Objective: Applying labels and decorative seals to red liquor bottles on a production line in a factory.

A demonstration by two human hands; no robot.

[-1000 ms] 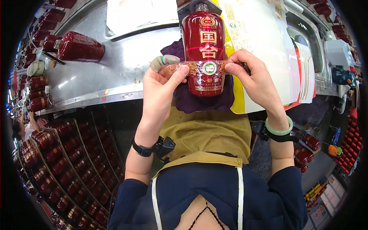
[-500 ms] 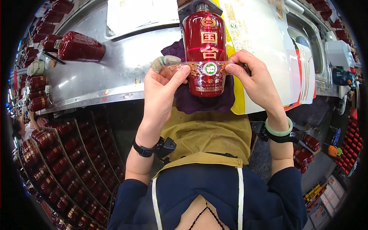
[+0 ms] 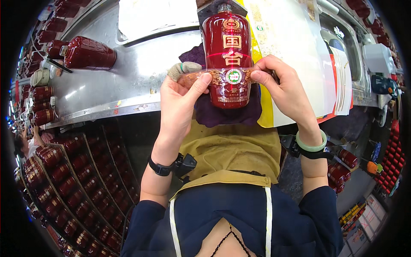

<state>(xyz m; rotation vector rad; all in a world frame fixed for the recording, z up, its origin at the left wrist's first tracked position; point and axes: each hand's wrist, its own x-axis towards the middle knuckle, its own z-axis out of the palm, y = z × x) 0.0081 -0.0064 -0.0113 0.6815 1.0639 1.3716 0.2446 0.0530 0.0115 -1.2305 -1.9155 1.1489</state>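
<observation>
A dark red glass bottle (image 3: 217, 40) with gold lettering lies on its back on a purple cloth (image 3: 231, 116), neck pointing away from me. Across its lower part runs a see-through label strip (image 3: 233, 77) with gold ornament and a round green-and-white emblem. My left hand (image 3: 180, 96) pinches the strip's left end between thumb and fingers; a knitted finger cover (image 3: 185, 70) sits on one finger. At the strip's right end, my right hand (image 3: 284, 88) pinches with thumb and forefinger. A thin red light line crosses the bottle just above the strip.
Label sheets (image 3: 291, 64) lie on a yellow-edged board to the right. Another red bottle (image 3: 90, 52) lies on the metal bench (image 3: 141, 73) at left, near a white sheet (image 3: 156, 17). Racks of red bottles (image 3: 77, 184) stand on the floor at lower left.
The bottle and the strip's emblem have shifted very slightly to the left. Both hands keep almost the same place and pinch.
</observation>
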